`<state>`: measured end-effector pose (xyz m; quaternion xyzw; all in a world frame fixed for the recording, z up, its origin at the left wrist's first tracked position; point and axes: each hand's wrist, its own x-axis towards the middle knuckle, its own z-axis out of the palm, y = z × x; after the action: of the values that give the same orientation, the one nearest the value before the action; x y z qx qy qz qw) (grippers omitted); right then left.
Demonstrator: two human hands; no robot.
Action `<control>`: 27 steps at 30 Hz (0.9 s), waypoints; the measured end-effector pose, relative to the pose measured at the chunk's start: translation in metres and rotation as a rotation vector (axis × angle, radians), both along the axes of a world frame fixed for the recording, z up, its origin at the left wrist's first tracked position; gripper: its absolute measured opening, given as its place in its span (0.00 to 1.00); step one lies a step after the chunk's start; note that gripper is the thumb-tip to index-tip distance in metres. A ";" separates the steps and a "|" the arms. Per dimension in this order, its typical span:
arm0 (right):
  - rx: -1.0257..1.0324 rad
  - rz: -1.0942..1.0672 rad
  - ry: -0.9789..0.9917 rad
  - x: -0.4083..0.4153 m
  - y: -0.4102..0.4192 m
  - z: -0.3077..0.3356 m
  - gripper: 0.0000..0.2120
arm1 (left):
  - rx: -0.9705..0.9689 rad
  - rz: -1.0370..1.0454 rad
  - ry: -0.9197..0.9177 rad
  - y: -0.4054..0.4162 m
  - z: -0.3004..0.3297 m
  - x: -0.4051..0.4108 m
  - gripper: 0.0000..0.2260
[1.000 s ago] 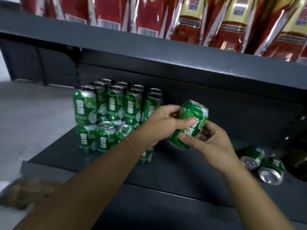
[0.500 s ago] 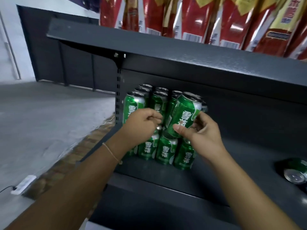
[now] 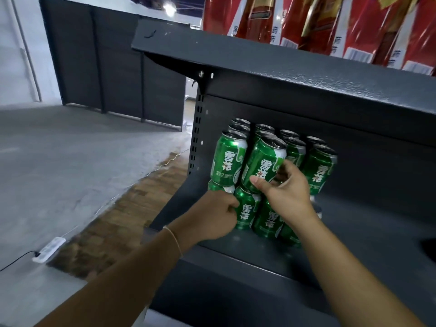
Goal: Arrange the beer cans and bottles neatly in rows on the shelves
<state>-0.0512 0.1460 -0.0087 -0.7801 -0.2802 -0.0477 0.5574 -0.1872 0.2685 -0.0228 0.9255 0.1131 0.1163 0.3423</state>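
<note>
Green beer cans stand stacked in two layers at the left end of a dark grey shelf (image 3: 354,251). My right hand (image 3: 286,192) grips one green can (image 3: 262,164), tilted, at the front of the upper layer, beside the upper-left can (image 3: 227,159). My left hand (image 3: 215,217) is curled against the lower front cans (image 3: 246,213), at the left end of the bottom row; its fingers are hidden behind the knuckles. Further cans fill the rows behind.
The upper shelf (image 3: 306,76) overhangs the cans closely and carries red and gold packets (image 3: 330,24). The perforated shelf upright (image 3: 197,138) stands just left of the stack. A white power strip (image 3: 48,250) lies on the floor at the left.
My right hand has carried the can leftward onto the front of the upper layer. My left hand dropped from the upper cans to the bottom row. The view swung left, losing the loose cans.
</note>
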 end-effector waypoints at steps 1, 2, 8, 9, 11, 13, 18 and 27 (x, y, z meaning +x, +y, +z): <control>-0.016 -0.010 -0.010 0.001 0.001 -0.002 0.40 | 0.002 -0.014 0.009 0.000 -0.002 0.000 0.17; -0.026 -0.015 -0.013 0.001 0.001 -0.004 0.40 | 0.006 -0.025 0.020 0.000 -0.003 0.001 0.17; -0.061 -0.048 -0.022 0.003 0.002 -0.009 0.42 | -0.034 -0.058 0.067 -0.001 -0.008 0.003 0.14; -0.075 -0.048 -0.023 0.004 0.002 -0.009 0.42 | -0.039 -0.060 0.067 -0.001 -0.008 0.003 0.14; -0.089 -0.043 -0.025 0.006 0.002 -0.010 0.41 | -0.046 -0.065 0.075 -0.001 -0.007 0.004 0.14; -0.112 -0.043 -0.039 0.007 0.003 -0.009 0.38 | -0.052 -0.071 0.079 -0.002 -0.008 0.005 0.15; -0.159 -0.028 -0.068 0.004 0.004 -0.003 0.36 | -0.047 -0.077 0.080 -0.003 -0.006 0.003 0.14; -0.063 0.019 -0.066 -0.004 -0.008 0.001 0.39 | -0.024 -0.059 -0.058 -0.015 -0.001 0.012 0.15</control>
<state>-0.0553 0.1376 -0.0073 -0.7926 -0.3071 -0.0593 0.5235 -0.1754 0.2540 -0.0242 0.9205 0.0770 0.1317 0.3598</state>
